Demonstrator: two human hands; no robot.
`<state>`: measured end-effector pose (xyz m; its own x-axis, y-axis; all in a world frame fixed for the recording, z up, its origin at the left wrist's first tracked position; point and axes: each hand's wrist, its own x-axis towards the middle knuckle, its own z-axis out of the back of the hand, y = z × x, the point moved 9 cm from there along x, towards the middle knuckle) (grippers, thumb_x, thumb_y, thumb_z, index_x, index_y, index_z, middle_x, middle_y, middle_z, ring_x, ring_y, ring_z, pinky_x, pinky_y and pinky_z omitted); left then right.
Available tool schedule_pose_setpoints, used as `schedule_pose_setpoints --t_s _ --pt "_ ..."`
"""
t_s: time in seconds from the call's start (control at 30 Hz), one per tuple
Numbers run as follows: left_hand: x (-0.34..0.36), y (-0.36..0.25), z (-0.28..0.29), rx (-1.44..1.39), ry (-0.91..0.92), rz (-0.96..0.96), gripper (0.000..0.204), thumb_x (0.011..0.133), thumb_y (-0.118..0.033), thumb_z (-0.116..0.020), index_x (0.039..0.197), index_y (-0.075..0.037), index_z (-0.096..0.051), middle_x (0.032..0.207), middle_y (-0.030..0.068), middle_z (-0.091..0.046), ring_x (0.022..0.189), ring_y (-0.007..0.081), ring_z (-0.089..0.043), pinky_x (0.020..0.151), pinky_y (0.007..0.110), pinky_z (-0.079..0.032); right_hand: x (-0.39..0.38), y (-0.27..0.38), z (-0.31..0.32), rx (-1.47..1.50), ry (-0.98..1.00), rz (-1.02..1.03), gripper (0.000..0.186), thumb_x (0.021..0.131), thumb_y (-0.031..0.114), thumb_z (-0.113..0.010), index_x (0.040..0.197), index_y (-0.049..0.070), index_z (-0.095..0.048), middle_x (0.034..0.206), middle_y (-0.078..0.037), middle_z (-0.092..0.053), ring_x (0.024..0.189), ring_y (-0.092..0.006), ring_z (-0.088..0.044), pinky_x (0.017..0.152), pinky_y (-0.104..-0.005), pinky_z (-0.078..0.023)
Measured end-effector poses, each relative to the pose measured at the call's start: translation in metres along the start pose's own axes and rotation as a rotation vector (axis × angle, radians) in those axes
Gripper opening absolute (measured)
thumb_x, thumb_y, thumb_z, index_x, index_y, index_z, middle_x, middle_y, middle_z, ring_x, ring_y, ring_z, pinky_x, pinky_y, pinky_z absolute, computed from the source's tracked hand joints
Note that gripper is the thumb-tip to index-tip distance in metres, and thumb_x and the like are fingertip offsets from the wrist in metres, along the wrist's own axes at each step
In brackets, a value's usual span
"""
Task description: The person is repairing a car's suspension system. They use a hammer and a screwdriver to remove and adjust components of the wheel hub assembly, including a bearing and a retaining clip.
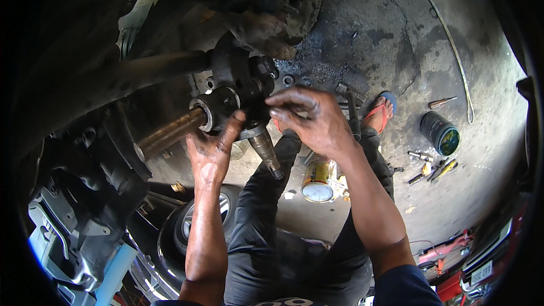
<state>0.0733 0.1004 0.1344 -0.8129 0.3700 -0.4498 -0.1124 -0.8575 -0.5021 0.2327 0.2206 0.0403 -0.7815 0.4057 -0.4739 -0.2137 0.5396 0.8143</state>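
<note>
A dark, greasy metal knuckle (225,101) sits under a vehicle, joined to a brownish metal shaft (173,130) at its left. From its lower side a tapered spindle (265,150) points down toward my legs. My left hand (211,150) is closed around the knuckle's round collar, thumb on top and the other fingers partly hidden beneath. At the knuckle's right side, my right hand (317,119) has its thumb and fingertips drawn together against the dark metal. Whatever lies between those fingertips is too dark to make out.
Overhead hang dark vehicle parts (249,17). On the stained floor are a metal ring (288,80), a hammer (352,107), a yellow can (318,181), a black cylinder (440,133), several hand tools (433,170) and a long bar (450,39). A wheel (207,218) stands lower left.
</note>
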Motion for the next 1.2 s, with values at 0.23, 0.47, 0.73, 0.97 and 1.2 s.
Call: schedule_pose_setpoints --t_s 0.23,0.47,0.73,0.97,1.2 --pt "-0.013 0.004 -0.011 -0.203 0.286 -0.087 0.077 0.070 -0.016 -0.098 0.131 0.001 -0.053 0.124 0.0133 -0.066 0.113 0.0226 -0.065 0.101 0.036 -0.052 0.034 0.020 -0.030 0.138 0.039 0.107 0.014 0.090 0.002 -0.077 0.104 0.001 -0.075 0.090 -0.004 -0.075 0.071 -0.0078 -0.066 0.059 -0.0240 -0.054" --pt "-0.008 0.014 -0.016 -0.187 0.229 -0.146 0.080 0.070 -0.014 -0.097 0.132 0.000 -0.049 0.125 0.0129 -0.066 0.114 0.0230 -0.066 0.102 0.038 -0.053 0.031 0.010 -0.034 0.202 -0.028 -0.025 0.015 0.088 0.005 -0.080 0.102 0.001 -0.074 0.086 -0.003 -0.073 0.057 -0.0066 -0.059 0.045 -0.0241 -0.046" --pt "-0.008 0.012 -0.018 -0.153 0.193 -0.260 0.076 0.073 -0.001 -0.092 0.133 0.001 -0.046 0.127 0.0136 -0.064 0.114 0.0229 -0.066 0.102 0.039 -0.054 0.029 0.011 -0.034 0.140 0.019 -0.132 0.015 0.094 0.010 -0.074 0.107 0.002 -0.074 0.095 -0.004 -0.074 0.071 -0.0090 -0.065 0.058 -0.0265 -0.054" --pt "-0.007 0.027 -0.022 -0.350 0.184 -0.211 0.082 0.069 0.007 -0.091 0.137 -0.003 -0.045 0.129 0.0132 -0.061 0.111 0.0245 -0.064 0.101 0.041 -0.056 0.035 -0.066 0.063 0.238 -0.224 0.035 0.018 0.094 0.011 -0.074 0.111 0.005 -0.072 0.100 -0.004 -0.073 0.093 -0.0133 -0.068 0.085 -0.0305 -0.055" --pt "-0.005 0.058 -0.004 -0.107 0.031 -0.309 0.100 0.059 -0.008 -0.100 0.140 0.004 -0.044 0.125 0.0134 -0.060 0.113 0.0247 -0.060 0.100 0.038 -0.050 -0.049 -0.263 0.266 -0.778 -0.596 -0.536 0.030 0.092 0.023 -0.070 0.118 0.009 -0.073 0.112 -0.018 -0.074 0.105 -0.0283 -0.070 0.090 -0.0382 -0.054"
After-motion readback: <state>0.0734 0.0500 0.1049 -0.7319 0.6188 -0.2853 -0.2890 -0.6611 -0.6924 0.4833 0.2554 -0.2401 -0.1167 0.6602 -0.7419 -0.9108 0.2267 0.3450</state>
